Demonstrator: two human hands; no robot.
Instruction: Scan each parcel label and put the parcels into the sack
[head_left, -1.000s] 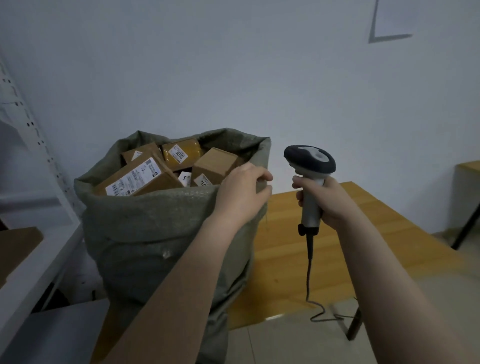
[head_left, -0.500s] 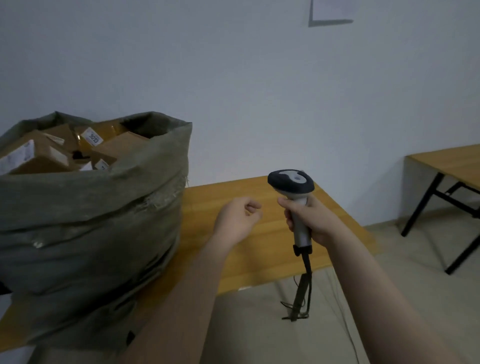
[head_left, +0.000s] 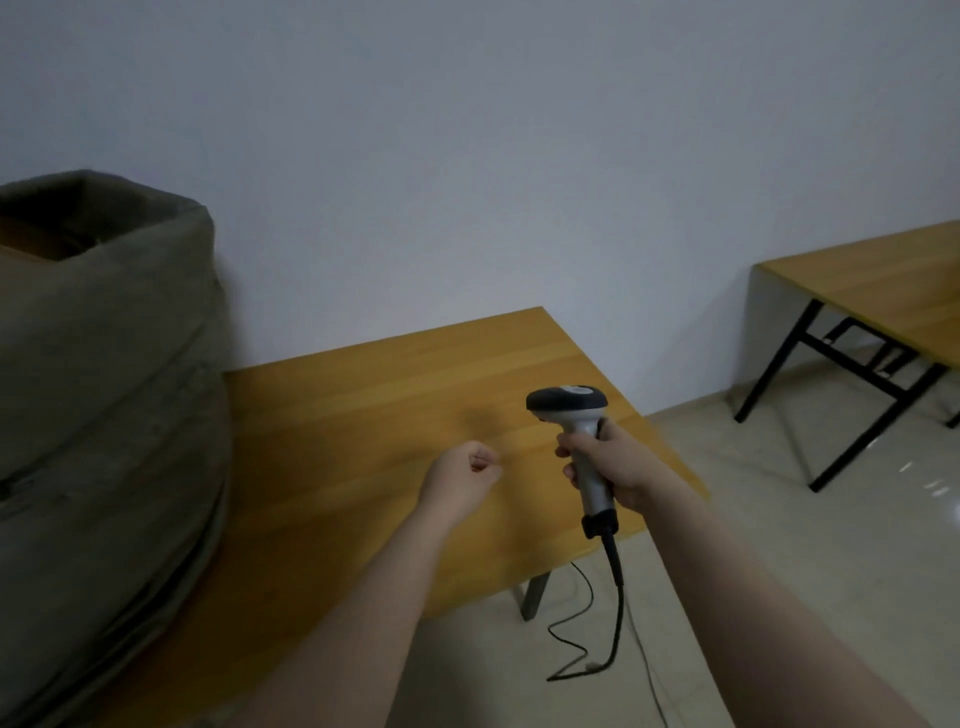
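Gripping the scanner (head_left: 586, 447) by its pale handle, our right hand (head_left: 623, 470) has fingers and thumb wrapped round it, so the tool stands nearly upright above the near right part of the wooden table (head_left: 374, 415). Its dark head sits at the top and faces left, toward the middle of the tabletop. A black cable (head_left: 616, 587) leaves the bottom of the handle, hangs past the table's edge and loops on the pale floor (head_left: 831, 545).

Our left hand (head_left: 461, 480) hovers over the table just left of the scanner, apart from it. Its fingers are curled into a loose fist with nothing in it.

We see the grey-green sack (head_left: 104, 395) at the far left, standing on the same table, bulging and tall, well apart from both hands. Its mouth is open at the top, and a brown surface (head_left: 31, 247) shows inside; it is too blurred for us to read any label. The sack's left side is cut off by the picture's edge.

Behind the table rises a plain pale wall (head_left: 467, 156). At the right stands a second wooden table (head_left: 883, 275) on black folding legs, near the wall and well apart from ours
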